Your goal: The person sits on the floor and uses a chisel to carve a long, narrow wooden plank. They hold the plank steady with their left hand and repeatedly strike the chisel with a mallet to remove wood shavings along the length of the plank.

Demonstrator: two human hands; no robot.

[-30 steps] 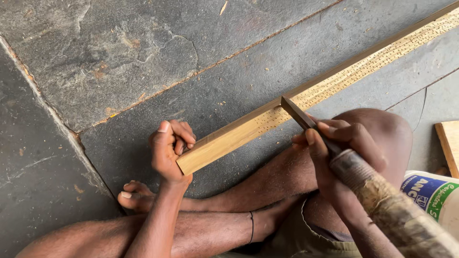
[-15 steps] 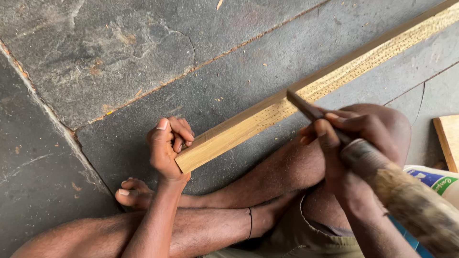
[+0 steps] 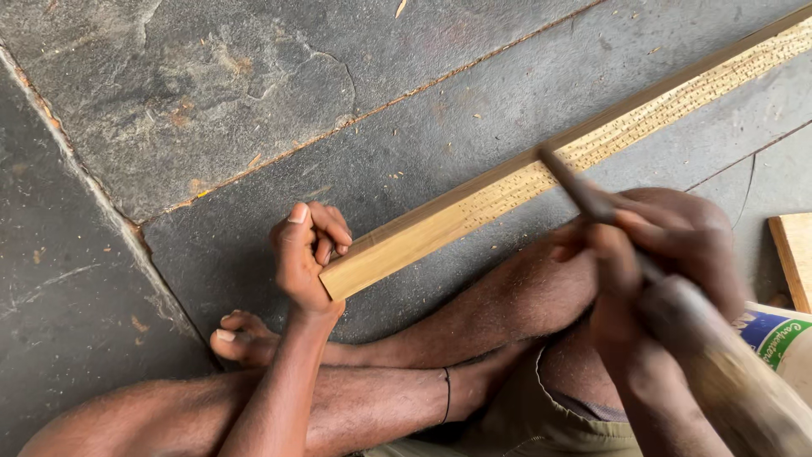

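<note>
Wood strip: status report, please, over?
Left hand grips the wood strip end. Right hand holds a chisel over its pitted face. Nothing in the way.

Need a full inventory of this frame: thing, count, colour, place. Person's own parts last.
long wooden strip: 1, pale yellow-brown, runs diagonally from the left hand up to the top right corner; its upper part is covered with small punched marks
metal-tipped tool with a wooden handle: 1, dark tip, brown handle, blurred, tip over the strip
wooden board piece: 1, light brown, right edge, partly cut off
printed container: 1, white, blue and green, lower right, mostly hidden
stone slab floor: grey, with joints and scattered wood chips
left hand: grips the near end of the strip
right hand: closed around the tool
crossed bare legs and feet: bottom of frame
</note>
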